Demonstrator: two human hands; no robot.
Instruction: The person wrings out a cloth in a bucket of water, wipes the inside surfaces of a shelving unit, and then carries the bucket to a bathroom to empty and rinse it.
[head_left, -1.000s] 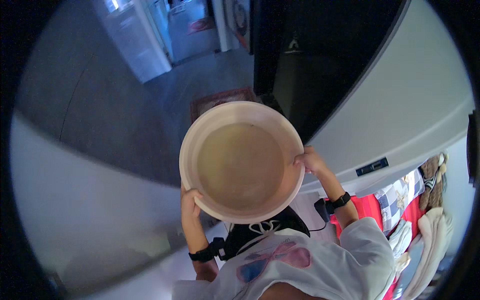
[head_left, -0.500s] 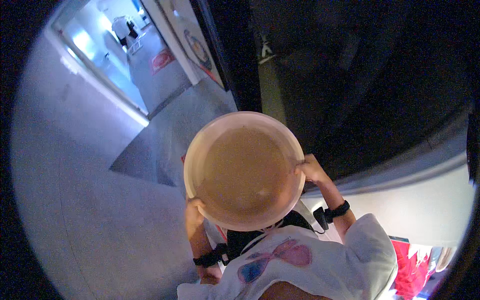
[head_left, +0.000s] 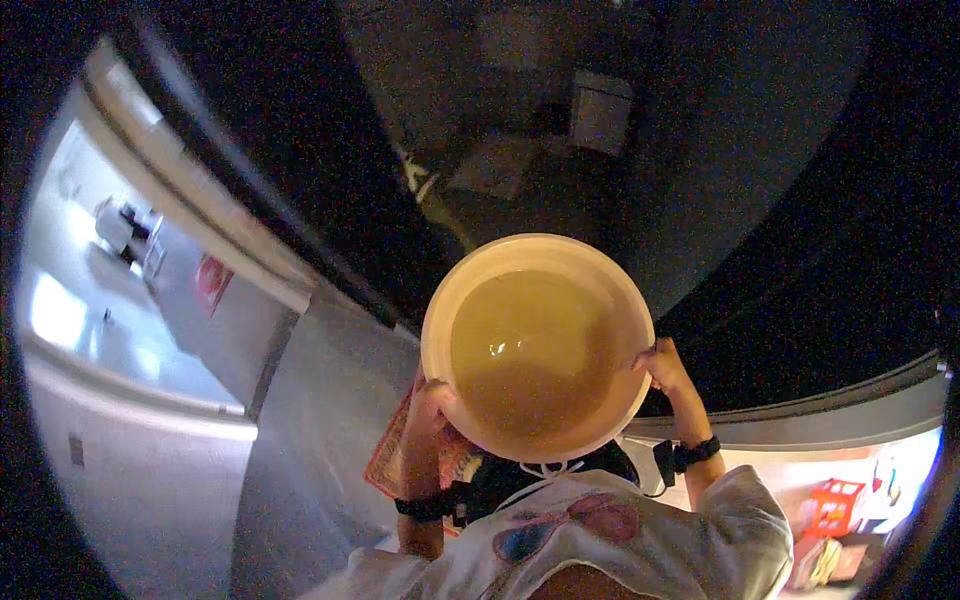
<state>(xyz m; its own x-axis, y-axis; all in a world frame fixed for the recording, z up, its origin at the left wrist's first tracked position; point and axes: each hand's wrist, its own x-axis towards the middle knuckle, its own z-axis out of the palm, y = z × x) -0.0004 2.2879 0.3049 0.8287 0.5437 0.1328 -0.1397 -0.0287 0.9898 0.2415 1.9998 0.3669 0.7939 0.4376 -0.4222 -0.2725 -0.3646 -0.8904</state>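
A wide round basin (head_left: 545, 248), pale and plain, is held up in front of my body. Murky yellowish water (head_left: 535, 350) appears to lie in it, with small bright glints on its surface. My left hand (head_left: 437, 402) grips the rim at the lower left, thumb over the edge. On the right side, my right hand (head_left: 660, 366) clasps the rim with its thumb inside. The fingers under the basin are hidden on both sides. Both wrists wear black bands.
Ahead is a dark room with a pale box-like object (head_left: 601, 112) inside. A lit doorway (head_left: 120, 290) opens at the left, with a red mat (head_left: 212, 283) beyond. A patterned rug (head_left: 400, 455) lies below my left arm. A red crate (head_left: 836, 507) stands at the lower right.
My view has turned to the right, so the lit doorway now sits further left and the dark room fills the front. Both hands still hold the basin.
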